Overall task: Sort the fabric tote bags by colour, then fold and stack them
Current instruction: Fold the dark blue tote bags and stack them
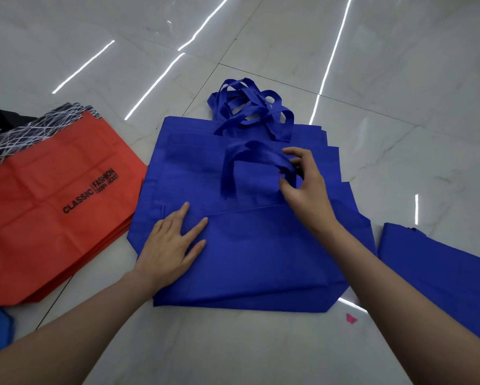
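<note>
Straight fingers of the left hand (172, 243) are pressed flat on the folded top blue tote bag (261, 245); its handle (250, 152) is pinched by the right hand (305, 187). The blue stack (177, 162) beneath is laid on the tiled floor (233, 343), with red bags (52, 218) just beside it on the left.

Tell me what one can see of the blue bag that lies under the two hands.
The top blue bag is plain blue, of matte cloth that looks non-woven, with no print in view. It lies flat on a fanned pile of blue bags on the tiled floor. Its lower part seems folded up, with an edge running across the middle. Its loop handle lies on the upper half. The left hand presses flat on the folded part; the right hand pinches the handle.
</note>
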`<control>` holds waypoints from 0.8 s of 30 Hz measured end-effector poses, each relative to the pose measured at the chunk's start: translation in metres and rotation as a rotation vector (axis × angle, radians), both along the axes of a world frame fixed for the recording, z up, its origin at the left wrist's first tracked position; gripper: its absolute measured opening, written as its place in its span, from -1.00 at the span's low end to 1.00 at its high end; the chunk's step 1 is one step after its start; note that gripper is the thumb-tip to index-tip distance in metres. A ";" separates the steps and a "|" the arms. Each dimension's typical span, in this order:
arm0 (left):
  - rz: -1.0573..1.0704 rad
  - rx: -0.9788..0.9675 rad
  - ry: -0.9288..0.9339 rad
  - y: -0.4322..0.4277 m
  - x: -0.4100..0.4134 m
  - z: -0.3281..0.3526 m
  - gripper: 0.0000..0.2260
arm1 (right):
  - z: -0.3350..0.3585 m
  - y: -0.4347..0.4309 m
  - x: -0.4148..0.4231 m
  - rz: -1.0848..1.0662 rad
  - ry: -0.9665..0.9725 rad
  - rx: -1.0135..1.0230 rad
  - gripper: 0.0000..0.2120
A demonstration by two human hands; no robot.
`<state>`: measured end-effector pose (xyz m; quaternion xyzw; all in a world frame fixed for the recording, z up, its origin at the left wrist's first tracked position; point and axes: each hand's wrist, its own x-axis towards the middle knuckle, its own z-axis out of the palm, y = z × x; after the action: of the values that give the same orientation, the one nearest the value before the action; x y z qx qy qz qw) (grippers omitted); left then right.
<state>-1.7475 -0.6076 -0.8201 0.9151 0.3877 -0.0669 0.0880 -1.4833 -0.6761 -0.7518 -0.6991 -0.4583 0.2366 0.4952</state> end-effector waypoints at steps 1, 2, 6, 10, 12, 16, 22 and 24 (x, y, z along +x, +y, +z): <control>-0.008 0.001 0.023 -0.001 0.000 0.002 -0.41 | 0.002 -0.008 -0.001 0.034 -0.071 0.005 -0.56; -0.013 0.004 0.040 -0.002 0.001 0.003 -0.40 | 0.001 -0.017 -0.002 0.081 -0.176 0.004 -0.53; 0.023 -0.017 0.059 -0.008 0.005 0.005 -0.40 | -0.019 -0.055 -0.009 0.264 -0.604 -0.035 -0.64; 0.075 -0.016 0.093 -0.016 0.012 0.009 -0.44 | -0.047 -0.091 -0.021 0.335 -0.781 -0.121 -0.58; 0.063 0.026 0.132 -0.017 0.015 0.010 -0.51 | -0.062 -0.106 -0.024 0.311 -0.918 -0.193 -0.51; 0.061 0.094 0.155 -0.020 0.015 0.013 -0.51 | -0.074 -0.121 -0.038 0.224 -1.073 -0.341 -0.48; 0.139 0.178 0.019 -0.029 0.003 0.021 -0.71 | -0.074 -0.126 -0.062 0.274 -0.980 -0.474 -0.40; 0.216 0.218 -0.106 -0.023 -0.001 0.030 -0.71 | -0.073 -0.125 -0.058 0.314 -0.945 -0.455 -0.41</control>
<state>-1.7481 -0.6308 -0.7898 0.8746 0.4835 0.0340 0.0150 -1.5410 -0.8015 -0.8251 -0.7421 -0.6668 0.0610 0.0306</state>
